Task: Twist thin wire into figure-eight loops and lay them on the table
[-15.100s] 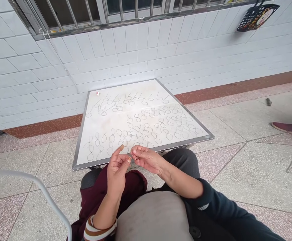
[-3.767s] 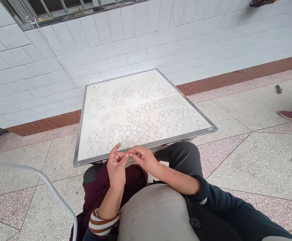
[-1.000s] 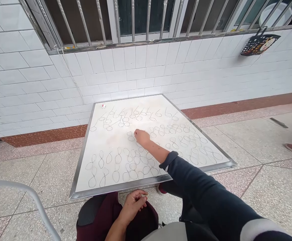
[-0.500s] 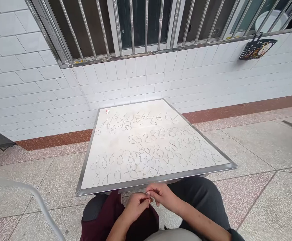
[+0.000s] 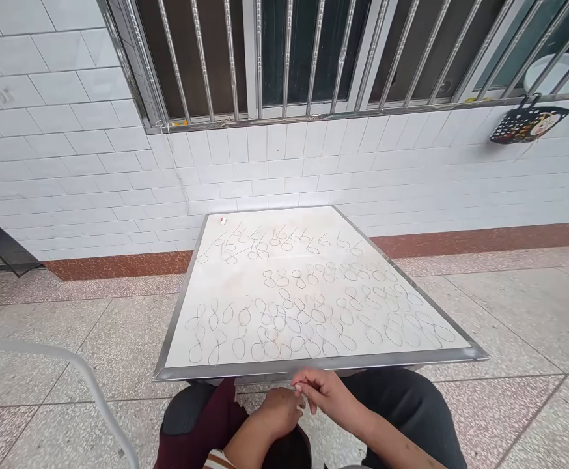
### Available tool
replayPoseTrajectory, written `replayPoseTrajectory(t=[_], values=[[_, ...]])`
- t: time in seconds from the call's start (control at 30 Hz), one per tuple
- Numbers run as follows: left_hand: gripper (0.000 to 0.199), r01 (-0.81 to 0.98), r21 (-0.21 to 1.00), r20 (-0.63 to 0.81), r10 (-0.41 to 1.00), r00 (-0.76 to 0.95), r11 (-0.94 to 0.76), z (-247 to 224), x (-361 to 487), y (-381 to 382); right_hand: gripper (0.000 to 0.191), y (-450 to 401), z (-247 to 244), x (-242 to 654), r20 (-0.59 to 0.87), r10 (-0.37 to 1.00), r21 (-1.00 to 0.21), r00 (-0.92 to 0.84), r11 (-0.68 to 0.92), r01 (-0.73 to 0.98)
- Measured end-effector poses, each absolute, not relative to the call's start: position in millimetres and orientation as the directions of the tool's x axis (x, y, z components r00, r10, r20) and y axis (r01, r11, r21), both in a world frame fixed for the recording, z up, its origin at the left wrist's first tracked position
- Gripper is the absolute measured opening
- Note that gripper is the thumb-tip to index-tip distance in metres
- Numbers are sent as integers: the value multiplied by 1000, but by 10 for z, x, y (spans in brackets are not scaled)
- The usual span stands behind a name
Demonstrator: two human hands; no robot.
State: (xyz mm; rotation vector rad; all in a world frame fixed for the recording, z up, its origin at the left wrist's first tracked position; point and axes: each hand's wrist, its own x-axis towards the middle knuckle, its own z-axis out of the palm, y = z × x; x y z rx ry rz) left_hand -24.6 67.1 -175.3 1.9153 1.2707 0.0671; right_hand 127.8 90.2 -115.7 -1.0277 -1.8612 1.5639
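My right hand (image 5: 326, 398) is just off the near edge of a white-topped table (image 5: 230, 280), thumb and fingertips pinched together. Whatever is in that pinch is too small to make out. My left hand (image 5: 280, 412) sits just below and left of it, over my lap, its fingers curled inward and partly hidden. On the tabletop lie many thin dark loops (image 5: 298, 279), shaped like figure eights, in rows across the near and middle part. Loops shaped like sixes (image 5: 343, 240) are spread along the far part. I cannot tell what they are made of.
A small red-and-white object (image 5: 222, 221) is at the table's far left corner. Behind stands a white tiled wall (image 5: 284, 163) with a barred window and a hanging dotted bag (image 5: 528, 124). A pale curved tube (image 5: 94, 391) is at lower left.
My left hand has turned over and drawn slightly away from the right fingertips, its fingers now curled under. My right hand stays pinched. The view has shifted a little left and up.
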Motion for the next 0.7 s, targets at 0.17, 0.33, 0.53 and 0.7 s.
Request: replayPoseTrajectory(t=[0.17, 0.33, 0.53, 0.7], values=[[32, 706, 686, -264, 842, 470, -179, -1809, -236, 671, 18, 1379, -949, 1061, -30, 821, -949, -570, 157, 275], [34, 624, 745, -137, 860, 491, -238, -1800, -202, 685, 20, 2259, -691, 764, 57, 909, -854, -414, 259, 451], [32, 539, 796, -45, 861, 507, -276, -1836, -191, 727, 22, 3278, -556, 458, 83, 953, -698, -291, 264, 666], [30, 500, 834, -88, 837, 541, -235, -1926, -153, 771, 21, 3887, -689, 220, 75, 962, -571, -264, 259, 779]])
